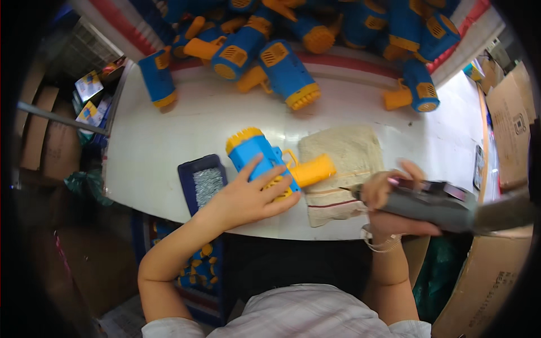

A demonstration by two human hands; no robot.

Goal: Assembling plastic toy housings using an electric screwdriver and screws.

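A blue and yellow toy bubble gun (265,160) lies on the white table, its yellow handle pointing right. My left hand (251,194) is laid over its near end, with the fingers curved around the blue body and holding it. In my right hand (389,197) is a dark grey electric screwdriver (431,204), its thin tip pointing left toward the toy's handle. Its rear end is blurred. Beneath the tip and the yellow handle lies a beige cloth (344,143). Beside my left wrist sits a dark blue tray (187,179) filled with small silvery screws (208,185).
Several more toy bubble guns (287,73) crowd the far side of the white table (141,132), many heaped against a red-striped edge. Below the table at left, a crate holds blue and yellow parts (200,267). Cardboard boxes (510,129) stand on the right.
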